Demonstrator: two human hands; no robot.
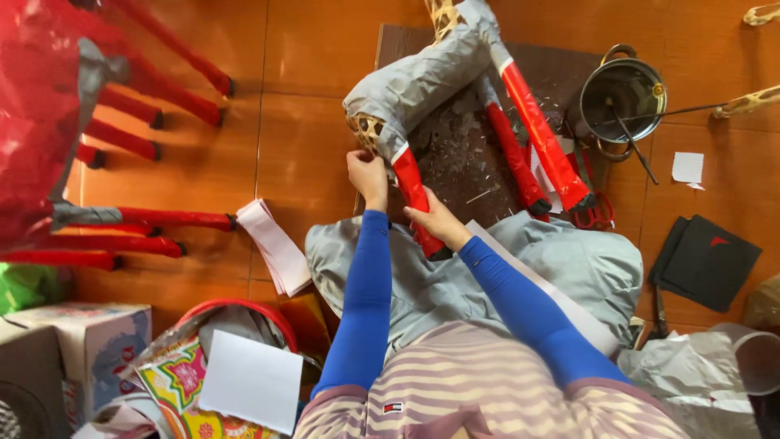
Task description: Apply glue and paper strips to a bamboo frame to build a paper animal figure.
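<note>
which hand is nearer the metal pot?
Right. The right hand grips the red-wrapped leg of the paper figure, on the side toward the metal pot. The left hand is farther off, at the top of that leg.

Floor: glossy orange-brown tiles (309, 122) with thin dark joints | Cover: a dark board (455, 154) lay on the tiles, littered with paper scraps | Light: soft, even daylight (source out of view), faint sheen on tiles | Edges: a cardboard box (89, 341) stood at lower left | Walls, windows: out of frame
</note>
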